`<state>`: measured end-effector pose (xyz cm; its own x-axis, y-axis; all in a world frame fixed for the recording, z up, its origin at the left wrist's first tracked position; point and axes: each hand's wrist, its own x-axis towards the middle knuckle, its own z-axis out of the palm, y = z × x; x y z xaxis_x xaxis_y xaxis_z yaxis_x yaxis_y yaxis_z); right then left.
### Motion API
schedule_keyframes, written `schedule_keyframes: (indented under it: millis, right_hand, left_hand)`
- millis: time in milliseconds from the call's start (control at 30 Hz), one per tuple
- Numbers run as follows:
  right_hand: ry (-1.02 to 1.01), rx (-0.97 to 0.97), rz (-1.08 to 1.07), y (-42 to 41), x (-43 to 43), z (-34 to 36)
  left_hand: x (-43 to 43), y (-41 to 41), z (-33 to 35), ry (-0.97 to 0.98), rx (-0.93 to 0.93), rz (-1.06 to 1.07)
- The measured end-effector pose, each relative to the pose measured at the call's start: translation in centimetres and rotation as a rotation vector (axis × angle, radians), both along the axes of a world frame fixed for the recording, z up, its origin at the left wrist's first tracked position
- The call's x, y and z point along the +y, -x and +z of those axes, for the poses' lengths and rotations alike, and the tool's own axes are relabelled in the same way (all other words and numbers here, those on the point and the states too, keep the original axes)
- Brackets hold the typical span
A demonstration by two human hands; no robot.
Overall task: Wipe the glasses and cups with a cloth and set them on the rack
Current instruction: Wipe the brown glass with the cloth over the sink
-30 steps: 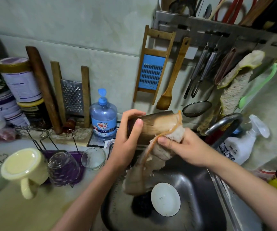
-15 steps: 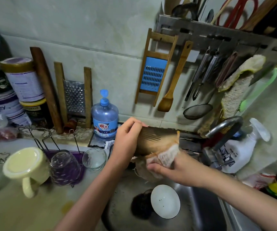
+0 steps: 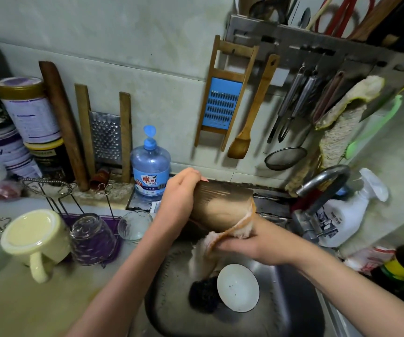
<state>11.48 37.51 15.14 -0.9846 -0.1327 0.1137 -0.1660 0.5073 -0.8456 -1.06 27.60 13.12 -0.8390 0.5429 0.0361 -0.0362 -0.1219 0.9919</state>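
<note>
Your left hand grips the base of the ribbed brown glass tumbler, sideways over the steel sink; your right hand clutches the pale cloth at its mouth.

The left hand grips the base of a brown ribbed glass, held sideways over the sink. The right hand holds a cloth pushed into its mouth, with one end hanging down. Below lie a white bowl and a dark scrubber. Left, on the tabletop, a wire rack carries an upturned cream mug and a clear glass.
</note>
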Motion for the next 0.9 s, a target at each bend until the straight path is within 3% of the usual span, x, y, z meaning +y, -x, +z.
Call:
schedule_keyframes:
  millis: [100, 167, 233, 267, 367, 500, 600, 733, 900]
  right_hand:
    - [0.533, -0.125, -0.029, -0.4, 0.1, 0.9]
    - [0.841, -0.099, -0.067, -0.6, -0.2, 0.8]
    - [0.911, -0.099, -0.129, -0.4, -0.9, 0.8]
    - [0.780, -0.093, -0.160, -0.3, -1.1, 0.9]
    - [0.121, -0.009, -0.128, -0.2, -1.5, 1.0]
    - [-0.616, 0.249, -0.043, -0.4, -0.8, 0.3]
    - [-0.955, 0.344, -0.099, -0.2, 0.1, -0.4]
    - [-1.025, 0.308, -0.096, -0.2, 1.0, -1.4]
    - [-0.541, 0.234, -0.068, -0.5, -0.5, 0.4]
  left_hand:
    - [0.0, -0.1, -0.1, -0.121, 0.141, 0.007]
    - [0.0, -0.1, -0.3, -0.178, 0.204, 0.013]
    - [0.0, -0.1, -0.8, -0.200, 0.210, 0.032]
    - [0.0, -0.2, -1.0, -0.204, 0.206, 0.049]
    - [0.0, -0.3, -1.3, -0.194, 0.177, 0.069]
    - [0.1, -0.2, -0.8, -0.069, 0.067, 0.016]
    - [0.4, 0.1, -0.8, 0.027, -0.015, -0.038]
    - [0.9, -0.2, -0.8, 0.079, -0.224, -0.075]
    - [0.6, 0.2, 0.4, 0.020, 0.167, -0.018]
